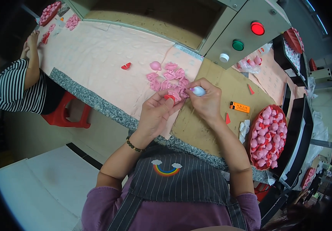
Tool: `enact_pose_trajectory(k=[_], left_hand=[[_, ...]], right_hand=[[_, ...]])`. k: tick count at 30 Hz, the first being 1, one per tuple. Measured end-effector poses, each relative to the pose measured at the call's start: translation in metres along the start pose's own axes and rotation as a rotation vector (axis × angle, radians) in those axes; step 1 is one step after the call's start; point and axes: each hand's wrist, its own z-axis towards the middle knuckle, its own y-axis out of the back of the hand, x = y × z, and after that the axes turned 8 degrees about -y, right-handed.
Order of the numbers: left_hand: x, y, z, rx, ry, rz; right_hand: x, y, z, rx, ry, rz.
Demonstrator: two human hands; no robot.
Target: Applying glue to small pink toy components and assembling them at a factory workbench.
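My left hand (156, 114) is closed on a small pink and red piece (173, 96), its pink side facing up and red showing at the finger. My right hand (207, 101) pinches a small white squeeze bottle (198, 91); its narrow purplish tip points left, close to the pink and red piece. Whether the tip touches the piece I cannot tell. Just beyond both hands lies a loose group of crumpled pink pieces (168, 75), with one smooth, rounded pink piece (155, 66) at its far left. Farther left sits a single red piece (126, 66).
On the right, a red basket (253, 163) holds many pink and red pieces. Near it are an orange box-shaped lighter (239, 107), red scraps (227, 118) and crumpled white paper (244, 130). A metal cabinet (247, 38) with buttons stands behind. Another person (17, 84) works at the far left.
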Motion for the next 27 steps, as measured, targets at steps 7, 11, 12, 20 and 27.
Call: enact_pose_trajectory(k=[7, 11, 12, 20, 27], left_hand=[[0.011, -0.007, -0.007, 0.124, 0.082, -0.197], [0.027, -0.010, -0.008, 0.202, 0.110, -0.173], [0.030, -0.010, -0.008, 0.222, 0.085, -0.147], [0.037, -0.009, -0.005, 0.232, 0.107, -0.039], [0.037, -0.014, -0.012, 0.209, 0.158, -0.125]], right_hand=[[0.011, 0.027, -0.037, -0.073, 0.353, 0.062], [-0.001, 0.035, -0.065, -0.062, 0.231, 0.183], [-0.003, 0.037, -0.068, -0.064, 0.222, 0.183], [-0.015, 0.049, -0.083, -0.042, 0.173, -0.136], [-0.014, 0.045, -0.086, -0.110, 0.141, -0.152]])
